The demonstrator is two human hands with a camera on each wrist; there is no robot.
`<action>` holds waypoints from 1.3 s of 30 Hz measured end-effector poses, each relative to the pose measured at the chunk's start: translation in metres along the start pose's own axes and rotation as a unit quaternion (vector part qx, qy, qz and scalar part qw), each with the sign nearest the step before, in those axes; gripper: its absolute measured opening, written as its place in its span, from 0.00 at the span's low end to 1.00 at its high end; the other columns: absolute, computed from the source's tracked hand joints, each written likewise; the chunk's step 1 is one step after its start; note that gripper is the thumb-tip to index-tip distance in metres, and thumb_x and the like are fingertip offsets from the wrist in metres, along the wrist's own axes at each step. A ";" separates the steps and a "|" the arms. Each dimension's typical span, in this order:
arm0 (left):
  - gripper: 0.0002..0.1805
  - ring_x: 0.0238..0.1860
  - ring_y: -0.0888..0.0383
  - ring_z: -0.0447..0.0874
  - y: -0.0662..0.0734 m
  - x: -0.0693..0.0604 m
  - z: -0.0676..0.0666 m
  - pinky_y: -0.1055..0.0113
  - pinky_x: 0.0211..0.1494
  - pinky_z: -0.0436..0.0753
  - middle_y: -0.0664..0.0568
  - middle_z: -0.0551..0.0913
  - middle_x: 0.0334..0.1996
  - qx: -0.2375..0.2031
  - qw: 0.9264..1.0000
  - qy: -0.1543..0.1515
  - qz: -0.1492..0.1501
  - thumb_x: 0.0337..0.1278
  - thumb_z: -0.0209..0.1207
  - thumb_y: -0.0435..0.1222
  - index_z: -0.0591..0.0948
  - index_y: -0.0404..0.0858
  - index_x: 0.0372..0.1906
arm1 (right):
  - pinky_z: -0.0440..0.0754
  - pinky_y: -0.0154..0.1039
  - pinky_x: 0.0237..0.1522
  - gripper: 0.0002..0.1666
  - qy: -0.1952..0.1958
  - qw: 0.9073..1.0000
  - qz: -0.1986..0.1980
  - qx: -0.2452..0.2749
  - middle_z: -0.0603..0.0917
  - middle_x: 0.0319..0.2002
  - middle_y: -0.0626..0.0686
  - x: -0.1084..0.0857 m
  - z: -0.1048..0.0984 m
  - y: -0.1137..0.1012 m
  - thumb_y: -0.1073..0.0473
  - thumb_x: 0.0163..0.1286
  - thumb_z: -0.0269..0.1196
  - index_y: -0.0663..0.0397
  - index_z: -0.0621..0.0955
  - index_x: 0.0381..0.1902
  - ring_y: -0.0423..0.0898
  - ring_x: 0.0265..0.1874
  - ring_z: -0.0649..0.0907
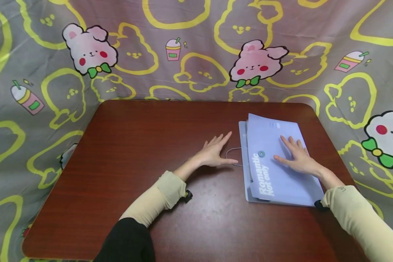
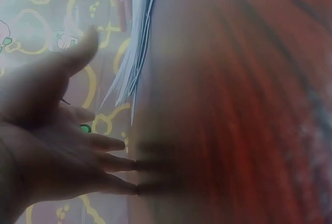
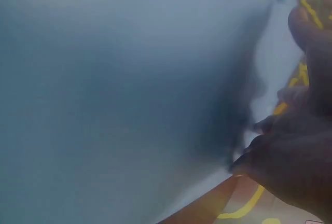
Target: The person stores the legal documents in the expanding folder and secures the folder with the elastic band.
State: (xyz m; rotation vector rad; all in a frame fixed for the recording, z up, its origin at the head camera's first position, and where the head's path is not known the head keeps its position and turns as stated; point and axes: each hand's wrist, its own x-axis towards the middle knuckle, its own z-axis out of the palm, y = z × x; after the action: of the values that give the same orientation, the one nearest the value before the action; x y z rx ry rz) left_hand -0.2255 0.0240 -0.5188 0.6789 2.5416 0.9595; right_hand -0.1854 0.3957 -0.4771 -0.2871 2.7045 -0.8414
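Note:
A pale lilac document folder [image 1: 281, 174] with white lettering lies on the right part of the brown table [image 1: 144, 138]. Its flap carries a round button [image 1: 261, 154], and a thin cord [image 1: 228, 151] loops out past its left edge. Over the folder my right hand [image 1: 299, 160] has its fingers spread; the right wrist view shows its fingertips close to the surface, and contact is hard to tell. My left hand [image 1: 213, 151] is just left of the folder, fingers straight and thumb apart, holding nothing. In the left wrist view the folder's layered edge [image 2: 137, 53] shows beyond that hand.
A patterned cloth [image 1: 196, 47] with cartoon rabbits hangs behind the table and along both sides. The table's rounded far corners meet it. A small black device [image 1: 187, 196] sits at the left wrist.

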 end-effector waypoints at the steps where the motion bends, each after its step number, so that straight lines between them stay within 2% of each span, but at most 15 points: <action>1: 0.68 0.92 0.37 0.38 0.001 -0.001 0.001 0.27 0.90 0.39 0.41 0.45 0.92 0.007 1.000 -0.007 -0.001 0.59 0.76 0.65 0.43 0.59 0.92 | 0.25 0.82 0.80 0.66 -0.003 1.000 -0.006 -0.012 0.34 0.87 0.78 -0.003 0.003 0.003 0.30 0.76 0.66 0.52 0.44 0.92 0.83 0.83 0.29; 4: 0.71 0.93 0.39 0.33 0.003 -0.004 0.003 0.28 0.90 0.35 0.41 0.40 0.92 0.028 0.999 -0.024 -0.005 0.54 0.77 0.66 0.42 0.59 0.92 | 0.23 0.80 0.81 0.66 -0.017 0.998 -0.011 -0.054 0.32 0.87 0.77 -0.009 0.008 0.007 0.31 0.76 0.66 0.54 0.44 0.92 0.83 0.83 0.29; 7: 0.71 0.93 0.40 0.30 0.005 -0.006 0.005 0.29 0.90 0.33 0.41 0.38 0.93 0.042 0.998 -0.035 -0.010 0.55 0.76 0.67 0.43 0.59 0.92 | 0.24 0.80 0.81 0.66 -0.027 0.996 -0.004 -0.090 0.32 0.87 0.76 -0.013 0.012 0.009 0.32 0.76 0.66 0.55 0.44 0.91 0.83 0.84 0.30; 11: 0.63 0.93 0.42 0.29 0.010 -0.010 0.005 0.31 0.91 0.32 0.41 0.38 0.92 0.051 0.997 -0.046 -0.025 0.63 0.73 0.64 0.47 0.56 0.92 | 0.25 0.79 0.83 0.65 -0.032 0.993 0.002 -0.110 0.32 0.88 0.75 -0.015 0.016 0.011 0.32 0.76 0.66 0.53 0.45 0.92 0.81 0.85 0.30; 15: 0.53 0.93 0.42 0.31 0.024 -0.021 -0.002 0.32 0.91 0.34 0.39 0.40 0.92 0.061 0.996 -0.050 -0.038 0.71 0.70 0.57 0.55 0.49 0.91 | 0.24 0.78 0.83 0.65 -0.027 0.993 -0.002 -0.112 0.32 0.88 0.74 -0.015 0.021 0.013 0.29 0.75 0.65 0.50 0.46 0.92 0.80 0.85 0.30; 18: 0.48 0.93 0.41 0.35 0.031 -0.028 -0.007 0.31 0.91 0.37 0.37 0.43 0.92 0.069 0.996 -0.038 -0.038 0.73 0.70 0.53 0.62 0.45 0.89 | 0.22 0.75 0.84 0.65 -0.017 0.995 -0.010 -0.103 0.32 0.89 0.72 -0.013 0.024 0.015 0.29 0.74 0.65 0.47 0.46 0.92 0.78 0.86 0.29; 21: 0.45 0.93 0.41 0.36 0.031 -0.029 -0.009 0.29 0.91 0.39 0.37 0.46 0.91 0.067 0.997 -0.027 -0.037 0.72 0.72 0.49 0.67 0.46 0.87 | 0.20 0.74 0.84 0.65 -0.017 0.994 -0.009 -0.105 0.30 0.89 0.70 -0.011 0.027 0.016 0.28 0.75 0.64 0.46 0.45 0.92 0.76 0.86 0.28; 27: 0.37 0.93 0.39 0.37 0.027 -0.023 -0.008 0.27 0.90 0.38 0.38 0.49 0.91 0.054 0.998 -0.015 -0.038 0.72 0.73 0.42 0.75 0.49 0.82 | 0.17 0.72 0.83 0.65 -0.021 0.991 -0.007 -0.129 0.26 0.89 0.66 -0.005 0.031 0.022 0.24 0.77 0.59 0.43 0.39 0.92 0.72 0.87 0.25; 32: 0.32 0.92 0.38 0.42 0.014 -0.014 0.002 0.23 0.88 0.43 0.38 0.53 0.90 0.059 0.998 0.018 -0.023 0.71 0.73 0.43 0.80 0.55 0.78 | 0.16 0.71 0.83 0.66 -0.013 0.991 -0.010 -0.131 0.26 0.90 0.64 -0.005 0.030 0.022 0.20 0.76 0.56 0.42 0.39 0.92 0.71 0.87 0.24; 35: 0.27 0.92 0.37 0.43 0.022 -0.017 0.001 0.23 0.88 0.41 0.39 0.57 0.89 0.044 0.998 0.035 -0.021 0.72 0.72 0.43 0.83 0.53 0.73 | 0.16 0.72 0.83 0.65 -0.013 0.991 -0.009 -0.134 0.26 0.90 0.65 -0.004 0.029 0.021 0.21 0.76 0.56 0.43 0.39 0.92 0.72 0.87 0.25; 39: 0.20 0.91 0.35 0.46 0.032 -0.019 -0.001 0.23 0.88 0.39 0.43 0.63 0.88 0.019 0.999 0.042 -0.014 0.75 0.70 0.43 0.88 0.51 0.67 | 0.17 0.73 0.83 0.64 -0.016 0.990 -0.001 -0.142 0.27 0.90 0.65 -0.002 0.030 0.019 0.23 0.77 0.57 0.43 0.39 0.92 0.71 0.87 0.25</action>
State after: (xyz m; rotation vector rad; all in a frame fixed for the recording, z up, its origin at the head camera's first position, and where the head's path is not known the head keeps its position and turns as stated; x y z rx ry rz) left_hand -0.1999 0.0346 -0.4935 0.6238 2.6414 0.9530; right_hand -0.1750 0.3964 -0.5114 -0.3623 2.7900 -0.4437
